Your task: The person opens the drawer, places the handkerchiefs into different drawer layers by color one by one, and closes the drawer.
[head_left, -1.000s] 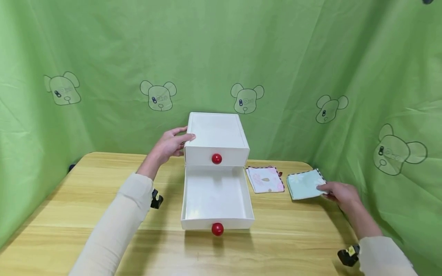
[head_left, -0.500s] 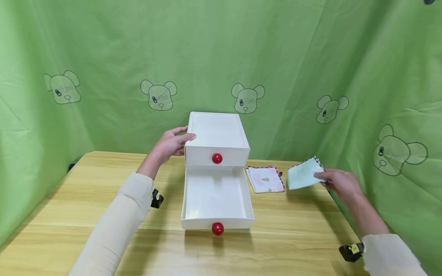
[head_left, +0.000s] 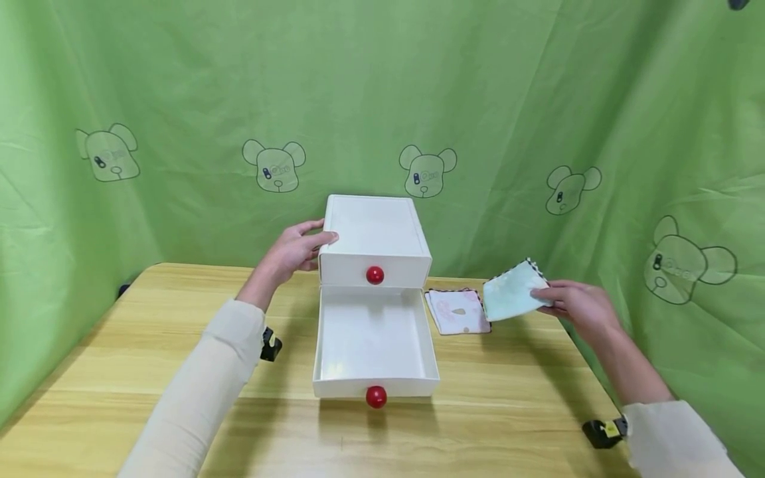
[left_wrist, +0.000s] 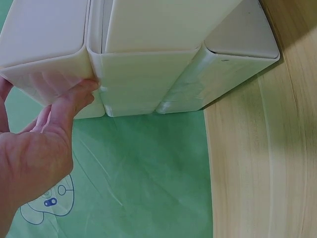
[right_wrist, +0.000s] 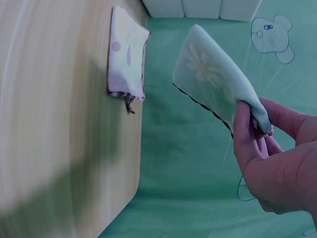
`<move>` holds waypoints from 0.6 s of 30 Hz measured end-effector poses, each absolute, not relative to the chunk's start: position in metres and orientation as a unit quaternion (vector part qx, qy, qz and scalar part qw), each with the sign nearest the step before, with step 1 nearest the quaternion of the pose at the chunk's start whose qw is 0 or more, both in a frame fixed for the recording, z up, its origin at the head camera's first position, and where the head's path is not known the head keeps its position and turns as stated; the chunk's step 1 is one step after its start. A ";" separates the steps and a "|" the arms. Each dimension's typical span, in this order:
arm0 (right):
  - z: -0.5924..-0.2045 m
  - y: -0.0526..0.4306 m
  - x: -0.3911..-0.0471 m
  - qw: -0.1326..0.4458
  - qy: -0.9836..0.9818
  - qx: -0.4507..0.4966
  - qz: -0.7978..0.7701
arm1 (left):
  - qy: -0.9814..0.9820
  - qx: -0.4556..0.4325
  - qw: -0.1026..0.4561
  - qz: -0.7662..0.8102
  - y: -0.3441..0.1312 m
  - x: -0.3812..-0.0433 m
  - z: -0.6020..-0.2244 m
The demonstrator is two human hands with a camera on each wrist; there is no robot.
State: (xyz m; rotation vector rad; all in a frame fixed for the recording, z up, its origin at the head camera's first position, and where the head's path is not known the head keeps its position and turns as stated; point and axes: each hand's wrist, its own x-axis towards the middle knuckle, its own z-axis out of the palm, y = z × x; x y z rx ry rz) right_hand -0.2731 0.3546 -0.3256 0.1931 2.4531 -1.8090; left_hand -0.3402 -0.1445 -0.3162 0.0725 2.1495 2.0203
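Observation:
A white drawer unit (head_left: 376,226) with red knobs stands at the table's centre back. Its stacked tiers show in the left wrist view, the middle drawer (head_left: 378,335) pulled out with nothing inside. My left hand (head_left: 293,251) grips the upper left side of the unit, thumb over the top edge and fingers against the side (left_wrist: 64,109). At the right, my right hand (head_left: 582,307) pinches a folded light-blue handkerchief (right_wrist: 210,72) by one edge, raised above the table. A folded white-and-pink handkerchief (head_left: 457,312) lies between the unit and the blue one.
The wooden table (head_left: 508,411) extends in front and to both sides. A green curtain (head_left: 358,86) with bear faces hangs close behind the unit and along the right side. The pulled-out drawer's red knob (head_left: 376,397) juts toward the front.
My right hand has lifted the light-blue handkerchief off the table and shifted it left, close to the pink-patterned one. The left hand and the drawer unit stay in place.

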 end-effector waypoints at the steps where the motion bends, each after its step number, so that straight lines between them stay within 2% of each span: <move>1: -0.324 0.352 -0.273 0.044 0.799 0.061 -0.596 | 0.724 0.024 0.095 0.683 -0.145 -0.340 -0.316; 18: -0.288 0.299 -0.248 0.048 0.777 0.003 -0.628 | 0.724 0.029 0.094 0.683 -0.145 -0.340 -0.317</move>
